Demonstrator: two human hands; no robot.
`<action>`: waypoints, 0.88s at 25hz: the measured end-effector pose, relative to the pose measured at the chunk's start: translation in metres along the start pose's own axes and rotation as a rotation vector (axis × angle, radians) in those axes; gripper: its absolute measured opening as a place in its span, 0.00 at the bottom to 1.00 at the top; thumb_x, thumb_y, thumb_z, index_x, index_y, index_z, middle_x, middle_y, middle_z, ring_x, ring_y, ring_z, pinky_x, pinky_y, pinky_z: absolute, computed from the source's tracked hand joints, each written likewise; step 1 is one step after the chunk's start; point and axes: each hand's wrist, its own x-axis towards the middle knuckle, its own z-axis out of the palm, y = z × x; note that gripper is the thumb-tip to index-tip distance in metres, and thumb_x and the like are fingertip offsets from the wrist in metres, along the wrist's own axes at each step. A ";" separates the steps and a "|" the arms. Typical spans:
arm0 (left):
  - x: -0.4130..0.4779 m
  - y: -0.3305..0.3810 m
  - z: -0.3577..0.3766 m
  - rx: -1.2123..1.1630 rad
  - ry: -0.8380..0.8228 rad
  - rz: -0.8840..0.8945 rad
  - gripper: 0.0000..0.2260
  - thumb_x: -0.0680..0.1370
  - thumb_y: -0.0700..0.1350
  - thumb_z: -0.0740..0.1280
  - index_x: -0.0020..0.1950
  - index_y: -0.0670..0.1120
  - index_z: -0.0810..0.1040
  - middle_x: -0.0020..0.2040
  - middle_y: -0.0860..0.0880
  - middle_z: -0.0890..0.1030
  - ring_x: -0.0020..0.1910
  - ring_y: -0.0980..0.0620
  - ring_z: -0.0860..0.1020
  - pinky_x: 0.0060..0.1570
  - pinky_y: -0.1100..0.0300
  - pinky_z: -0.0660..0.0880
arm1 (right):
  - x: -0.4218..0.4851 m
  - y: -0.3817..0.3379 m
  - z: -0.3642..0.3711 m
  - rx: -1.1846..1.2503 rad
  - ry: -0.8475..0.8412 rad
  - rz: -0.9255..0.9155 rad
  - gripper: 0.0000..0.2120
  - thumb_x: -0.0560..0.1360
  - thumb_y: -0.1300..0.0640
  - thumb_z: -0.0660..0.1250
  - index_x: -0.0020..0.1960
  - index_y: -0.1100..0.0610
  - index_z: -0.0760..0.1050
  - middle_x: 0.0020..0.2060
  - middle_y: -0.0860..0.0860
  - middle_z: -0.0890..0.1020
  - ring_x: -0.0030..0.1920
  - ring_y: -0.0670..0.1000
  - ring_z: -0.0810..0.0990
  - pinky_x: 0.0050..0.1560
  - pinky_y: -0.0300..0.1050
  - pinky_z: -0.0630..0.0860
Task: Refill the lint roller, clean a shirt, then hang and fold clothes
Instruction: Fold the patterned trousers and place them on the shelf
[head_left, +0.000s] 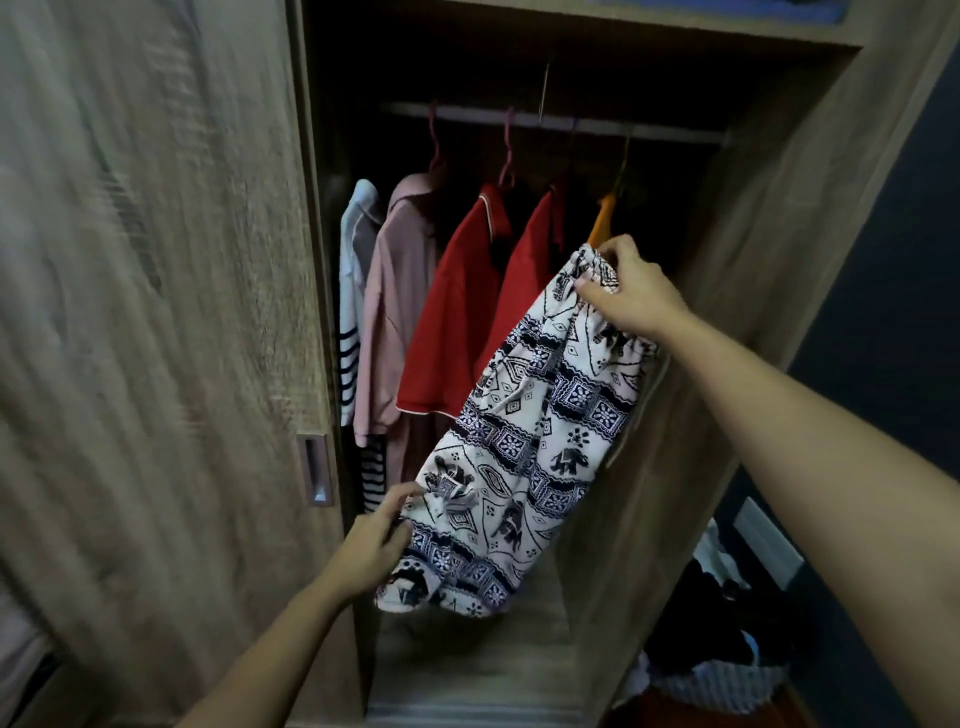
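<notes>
White shorts with a dark blue elephant print (524, 441) hang tilted in front of the open wardrobe. My right hand (631, 291) pinches their waistband at the top. My left hand (371, 545) holds the lower hem edge at the left. Behind the shorts, an orange hanger (602, 221) hangs on the rail (649, 130). Two red shirts (457, 312), a pink garment (387, 312) and a white striped top (353, 291) hang on the same rail.
A wooden sliding door (156, 338) with a recessed metal handle (314, 470) covers the left side. The wardrobe's right wall (727, 312) stands close to my right arm. A basket of clothes (722, 649) sits on the floor at the lower right.
</notes>
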 end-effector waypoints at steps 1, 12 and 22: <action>0.003 0.006 -0.003 -0.037 -0.026 -0.012 0.21 0.78 0.37 0.60 0.52 0.67 0.69 0.30 0.46 0.73 0.29 0.58 0.70 0.35 0.65 0.68 | -0.001 0.000 0.000 -0.012 0.003 -0.002 0.19 0.73 0.43 0.62 0.59 0.49 0.61 0.47 0.55 0.80 0.46 0.60 0.79 0.48 0.51 0.74; 0.025 0.095 -0.015 0.050 -0.004 0.219 0.09 0.72 0.42 0.67 0.49 0.48 0.83 0.43 0.48 0.81 0.42 0.56 0.76 0.44 0.62 0.70 | -0.027 -0.004 0.033 0.118 -0.294 -0.169 0.06 0.78 0.61 0.53 0.49 0.50 0.65 0.33 0.49 0.74 0.33 0.53 0.71 0.37 0.47 0.69; 0.044 0.127 -0.051 -0.108 0.210 0.320 0.08 0.75 0.51 0.62 0.49 0.50 0.77 0.39 0.51 0.82 0.39 0.54 0.78 0.43 0.58 0.73 | -0.072 -0.009 0.076 0.529 -0.604 -0.151 0.21 0.73 0.35 0.50 0.54 0.39 0.78 0.61 0.51 0.76 0.64 0.50 0.72 0.70 0.56 0.63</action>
